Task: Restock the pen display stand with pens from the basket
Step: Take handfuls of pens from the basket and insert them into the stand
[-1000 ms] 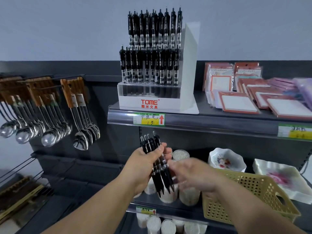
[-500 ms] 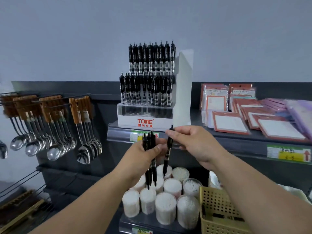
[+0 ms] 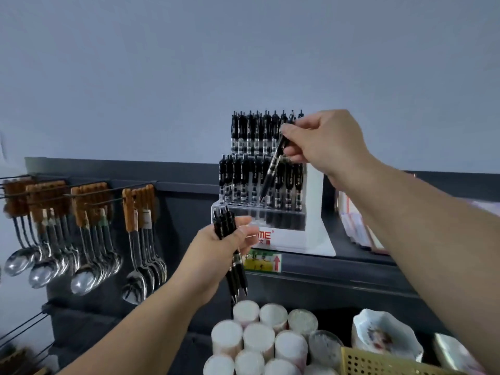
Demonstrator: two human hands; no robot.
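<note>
The white tiered pen display stand (image 3: 313, 234) stands on the upper shelf, its two upper rows filled with upright black pens. My right hand (image 3: 322, 142) pinches a single black pen (image 3: 272, 169) by its top, tip pointing down-left, in front of the stand's rows. My left hand (image 3: 219, 253) grips a bunch of black pens (image 3: 230, 239) upright, below and left of the stand. A corner of the yellow basket (image 3: 378, 362) shows at the bottom right.
Spoons with wooden handles (image 3: 89, 239) hang on hooks at the left. White-capped cylinders (image 3: 259, 339) stand on the lower shelf, beside a patterned dish (image 3: 384, 336). Notepads (image 3: 359, 228) lie right of the stand. A price label (image 3: 262, 262) sits on the shelf edge.
My right hand has drawn one pen from the bunch and raised it up to the stand's rows. The left hand keeps the remaining pens. The camera has tilted upward.
</note>
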